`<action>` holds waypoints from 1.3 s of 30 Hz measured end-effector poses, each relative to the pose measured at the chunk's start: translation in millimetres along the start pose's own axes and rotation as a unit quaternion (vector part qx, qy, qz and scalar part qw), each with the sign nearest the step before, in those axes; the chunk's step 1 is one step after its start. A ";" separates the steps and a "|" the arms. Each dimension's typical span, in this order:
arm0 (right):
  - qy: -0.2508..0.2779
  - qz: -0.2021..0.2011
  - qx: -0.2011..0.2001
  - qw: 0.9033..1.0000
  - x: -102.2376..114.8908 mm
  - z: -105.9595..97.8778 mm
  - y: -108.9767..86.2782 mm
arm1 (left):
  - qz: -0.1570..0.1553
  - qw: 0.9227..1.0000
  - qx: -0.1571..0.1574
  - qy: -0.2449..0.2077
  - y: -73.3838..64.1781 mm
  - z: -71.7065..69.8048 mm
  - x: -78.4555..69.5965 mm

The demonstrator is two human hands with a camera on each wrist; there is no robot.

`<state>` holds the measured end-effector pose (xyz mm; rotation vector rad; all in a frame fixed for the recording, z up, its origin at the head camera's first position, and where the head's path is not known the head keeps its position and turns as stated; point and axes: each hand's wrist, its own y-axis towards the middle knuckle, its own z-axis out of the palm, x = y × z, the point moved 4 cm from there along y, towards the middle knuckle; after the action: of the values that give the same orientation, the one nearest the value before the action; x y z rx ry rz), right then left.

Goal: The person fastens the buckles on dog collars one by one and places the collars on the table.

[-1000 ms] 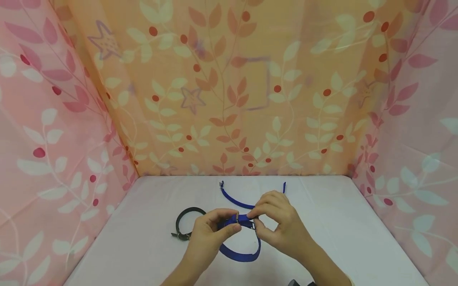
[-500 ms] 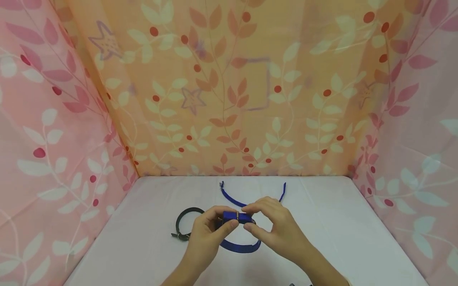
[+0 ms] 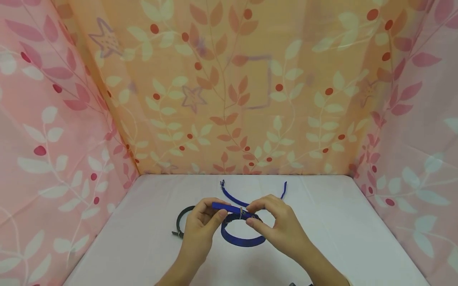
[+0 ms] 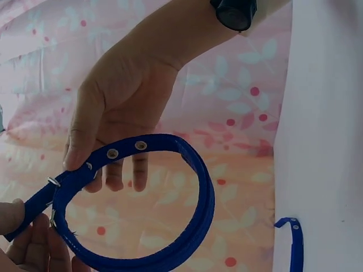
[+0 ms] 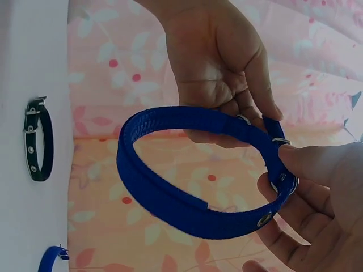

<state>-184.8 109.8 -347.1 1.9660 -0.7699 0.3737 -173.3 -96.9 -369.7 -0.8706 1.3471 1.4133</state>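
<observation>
A blue buckled collar (image 3: 246, 241) is raised between both hands, closed into a loop. My left hand (image 3: 200, 224) pinches the strap's free end (image 3: 223, 207) between thumb and fingers, out on the left side. My right hand (image 3: 284, 222) pinches the collar near its metal buckle and ring. In the left wrist view, the free end runs through a metal keeper (image 4: 54, 182), and eyelets (image 4: 140, 145) line the band. The right wrist view shows the doubled blue band (image 5: 164, 201) with the ring (image 5: 292, 184) partly behind my right fingers.
A second blue collar (image 3: 232, 198) lies unbuckled at the back of the white table (image 3: 136, 238), partly hidden behind my right hand. A dark green collar (image 3: 179, 216), buckled into a loop, sits left, partly behind my left hand. Flowered curtains (image 3: 214, 119) enclose three sides.
The strap's free end now sticks out leftward past the keeper, with my left hand shifted left and up onto it. The loop has risen and turned, showing as a fuller ring.
</observation>
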 end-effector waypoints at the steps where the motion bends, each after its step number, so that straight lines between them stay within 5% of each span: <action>1: 0.002 0.002 0.000 1.000 -0.6 0.0 -0.3 | -0.003 1.000 -0.004 -0.008 0.1 -0.4 -0.2; 11: 0.033 0.040 0.009 0.999 -4.5 -1.7 1.2 | 0.028 0.998 -0.061 -0.002 0.5 -5.8 -7.2; 17: 0.063 0.073 -0.004 0.995 -5.1 -3.9 0.7 | 0.016 0.999 -0.048 -0.002 0.8 0.2 -3.0; 23: 0.072 0.090 -0.031 0.993 -4.6 -6.4 0.0 | -0.003 0.996 -0.001 0.090 -0.1 9.1 4.2; 28: 0.079 0.086 -0.036 0.993 -2.7 -5.5 0.0 | 0.037 0.992 0.004 0.121 -2.9 11.7 4.1; 39: 0.091 0.057 -0.038 0.993 -2.3 -1.6 -1.0 | 0.147 0.986 0.027 0.078 -7.2 15.0 1.6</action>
<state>-185.8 112.4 -348.2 1.7927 -0.7696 0.5760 -165.1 -82.4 -371.3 -0.7834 1.6795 1.5475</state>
